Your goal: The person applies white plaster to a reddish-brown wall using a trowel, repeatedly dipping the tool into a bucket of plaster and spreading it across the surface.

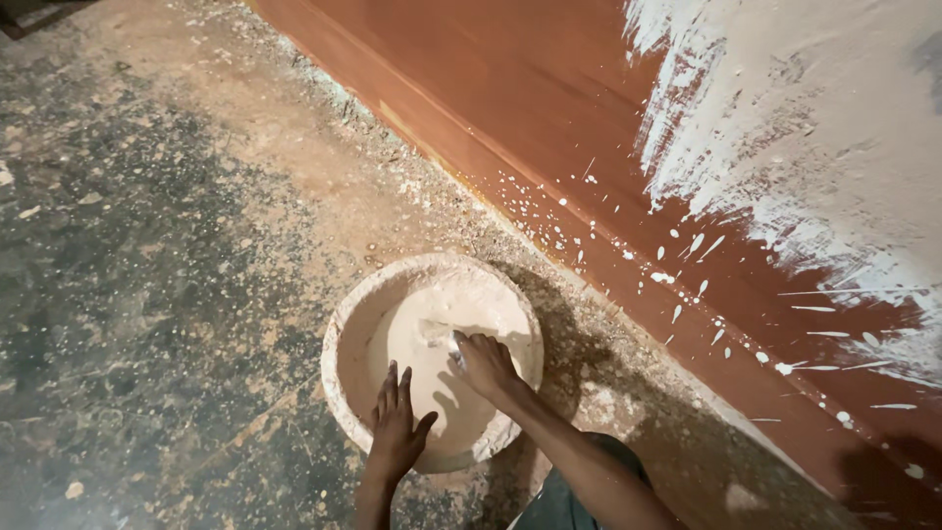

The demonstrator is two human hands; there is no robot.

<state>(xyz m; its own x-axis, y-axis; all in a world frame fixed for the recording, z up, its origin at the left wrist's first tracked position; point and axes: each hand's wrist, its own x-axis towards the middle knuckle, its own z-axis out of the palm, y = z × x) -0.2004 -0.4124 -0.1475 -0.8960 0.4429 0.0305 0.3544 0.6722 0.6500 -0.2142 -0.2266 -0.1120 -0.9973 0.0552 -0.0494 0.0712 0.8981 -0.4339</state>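
A round bucket (339, 378), crusted with dried paint, stands on the floor and holds pale cream paint (422, 339). My left hand (395, 422) rests flat on the bucket's near rim, fingers spread. My right hand (484, 363) reaches inside the bucket and is closed on a small tool (453, 345), mostly hidden by the fingers, whose end dips in the paint. I cannot tell what kind of tool it is.
A reddish-brown wall (491, 88) runs diagonally on the right, with a rough patch of white paint (814, 128) and white splatters below it. The concrete floor (147, 245) is dusty and speckled with debris. My knee (559, 505) shows at the bottom.
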